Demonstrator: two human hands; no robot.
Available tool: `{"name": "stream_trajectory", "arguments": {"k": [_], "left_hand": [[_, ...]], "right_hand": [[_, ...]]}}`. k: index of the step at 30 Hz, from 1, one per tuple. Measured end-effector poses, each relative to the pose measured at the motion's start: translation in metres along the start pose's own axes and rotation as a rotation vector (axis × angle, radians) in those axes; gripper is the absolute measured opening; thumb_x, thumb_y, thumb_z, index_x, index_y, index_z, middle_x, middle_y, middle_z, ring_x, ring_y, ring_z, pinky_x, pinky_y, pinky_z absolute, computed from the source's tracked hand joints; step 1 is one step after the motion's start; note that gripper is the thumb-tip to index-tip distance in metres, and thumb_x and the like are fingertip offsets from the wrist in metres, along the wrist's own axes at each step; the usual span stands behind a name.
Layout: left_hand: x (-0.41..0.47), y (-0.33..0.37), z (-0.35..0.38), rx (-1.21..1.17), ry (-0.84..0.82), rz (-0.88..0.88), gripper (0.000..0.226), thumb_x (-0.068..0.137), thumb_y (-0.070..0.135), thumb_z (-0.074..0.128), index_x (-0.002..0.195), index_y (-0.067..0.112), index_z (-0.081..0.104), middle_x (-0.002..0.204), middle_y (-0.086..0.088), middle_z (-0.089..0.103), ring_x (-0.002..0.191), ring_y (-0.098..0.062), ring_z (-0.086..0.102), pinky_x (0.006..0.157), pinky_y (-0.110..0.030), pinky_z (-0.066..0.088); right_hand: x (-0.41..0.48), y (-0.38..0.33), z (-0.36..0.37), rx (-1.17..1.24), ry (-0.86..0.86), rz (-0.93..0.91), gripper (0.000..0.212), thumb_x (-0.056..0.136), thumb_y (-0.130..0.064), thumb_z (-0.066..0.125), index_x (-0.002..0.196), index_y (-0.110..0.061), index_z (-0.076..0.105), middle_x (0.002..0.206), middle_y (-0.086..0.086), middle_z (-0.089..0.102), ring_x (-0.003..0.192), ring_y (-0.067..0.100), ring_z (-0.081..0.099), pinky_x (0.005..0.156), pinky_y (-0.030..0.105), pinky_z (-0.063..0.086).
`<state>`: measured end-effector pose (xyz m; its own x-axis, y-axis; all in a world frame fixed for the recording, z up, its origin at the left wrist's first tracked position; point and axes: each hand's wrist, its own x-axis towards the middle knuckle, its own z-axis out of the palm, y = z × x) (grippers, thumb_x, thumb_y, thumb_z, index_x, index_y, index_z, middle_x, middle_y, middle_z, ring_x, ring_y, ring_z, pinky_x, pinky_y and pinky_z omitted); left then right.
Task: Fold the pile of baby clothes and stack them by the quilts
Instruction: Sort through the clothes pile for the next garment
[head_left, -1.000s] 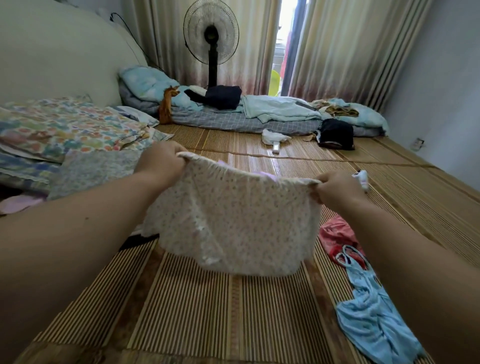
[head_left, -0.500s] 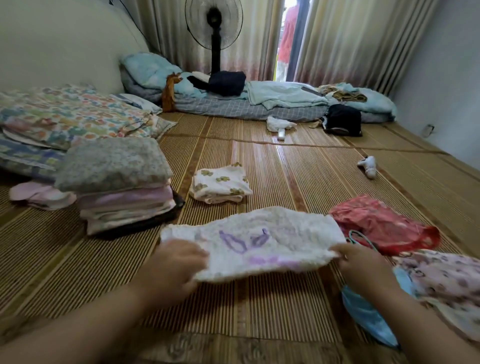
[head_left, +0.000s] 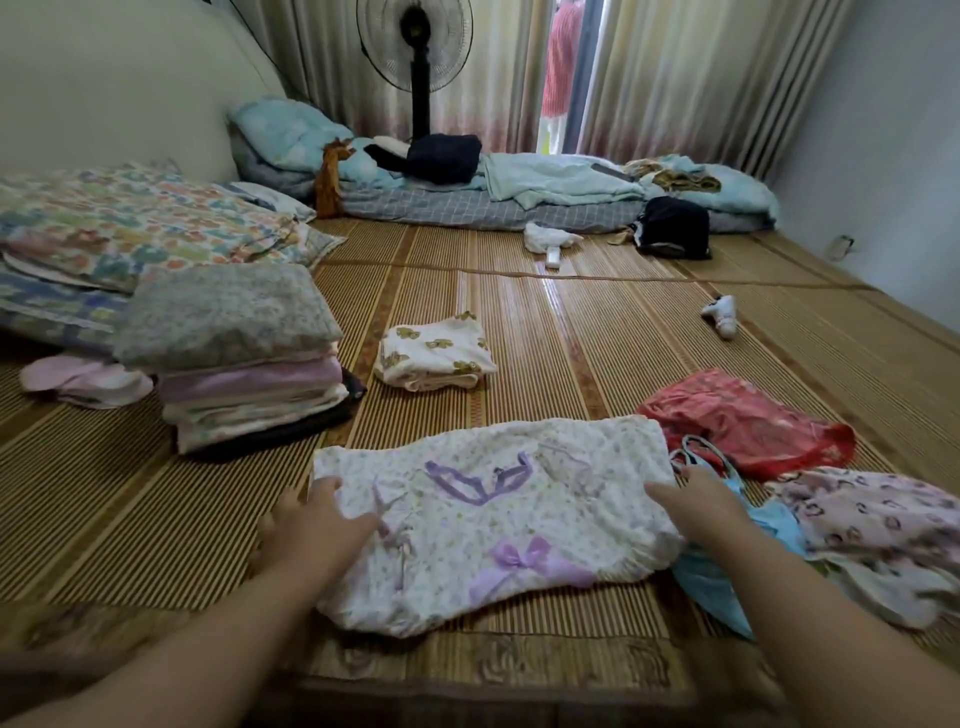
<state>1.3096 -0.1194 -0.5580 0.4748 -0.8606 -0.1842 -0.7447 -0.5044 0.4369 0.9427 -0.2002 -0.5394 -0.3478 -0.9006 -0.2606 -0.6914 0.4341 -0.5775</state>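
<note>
white garment (head_left: 493, 525) flat at mat's (head_left: 571, 338) near edge
long axis left-right; left hand (head_left: 317, 527), right hand (head_left: 696, 501) flat-fingered on its ends

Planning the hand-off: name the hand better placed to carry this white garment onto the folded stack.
Left, probably. The left hand rests on the white garment at its left edge, the side where the folded stack lies; the right hand is at the far edge.

Two forearms (head_left: 218, 644) bare to frame edge; left hand (head_left: 311, 527), right hand (head_left: 701, 501) ungloved, fingers short, rounded.
</note>
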Motion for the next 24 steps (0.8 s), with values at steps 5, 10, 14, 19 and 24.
{"name": "stream_trajectory", "arguments": {"k": [5,10,14,19,24], "left_hand": [[0.013,-0.002,0.01,0.08,-0.05,-0.13,0.076,0.074,0.065,0.057,0.14,0.04,0.03,0.134,-0.01,0.04,0.118,-0.032,0.038,0.093,-0.044,0.034],[0.022,0.002,0.008,-0.295,-0.037,-0.016,0.052,0.082,0.02,0.061,0.131,0.027,0.049,0.121,-0.004,0.059,0.087,-0.018,0.054,0.067,-0.03,0.041],[0.028,0.004,0.006,-0.513,-0.093,-0.068,0.042,0.081,0.004,0.055,0.117,0.026,0.062,0.115,-0.001,0.06,0.077,-0.007,0.053,0.059,-0.025,0.042],[0.027,-0.002,0.007,-0.585,-0.108,-0.02,0.061,0.082,0.003,0.053,0.139,0.024,0.05,0.14,-0.003,0.05,0.1,-0.011,0.05,0.071,-0.023,0.04],[0.023,-0.013,0.007,-0.62,-0.133,0.034,0.069,0.081,0.007,0.057,0.145,0.026,0.041,0.145,-0.001,0.046,0.119,-0.015,0.047,0.08,-0.025,0.038]], "right_hand": [[0.018,-0.006,0.012,-0.117,-0.107,0.162,0.046,0.074,-0.025,0.074,0.109,0.002,0.061,0.091,0.013,0.063,0.087,0.033,0.061,0.063,0.032,0.048],[0.026,-0.018,0.015,-0.002,-0.083,-0.014,0.022,0.079,-0.015,0.067,0.097,-0.003,0.064,0.094,0.016,0.065,0.087,0.034,0.062,0.074,0.04,0.054],[0.013,-0.042,0.014,0.255,-0.067,-0.226,0.017,0.078,-0.007,0.062,0.09,0.005,0.06,0.079,0.017,0.061,0.069,0.027,0.06,0.059,0.039,0.047],[-0.035,-0.104,0.048,0.067,-0.101,-0.565,0.024,0.079,-0.006,0.063,0.063,-0.015,0.048,0.064,-0.001,0.051,0.054,0.013,0.046,0.046,0.018,0.036],[-0.084,-0.137,0.118,-0.278,-0.45,-0.761,0.017,0.078,-0.022,0.067,0.069,-0.023,0.052,0.106,-0.006,0.051,0.088,0.013,0.054,0.07,0.026,0.044]]}}
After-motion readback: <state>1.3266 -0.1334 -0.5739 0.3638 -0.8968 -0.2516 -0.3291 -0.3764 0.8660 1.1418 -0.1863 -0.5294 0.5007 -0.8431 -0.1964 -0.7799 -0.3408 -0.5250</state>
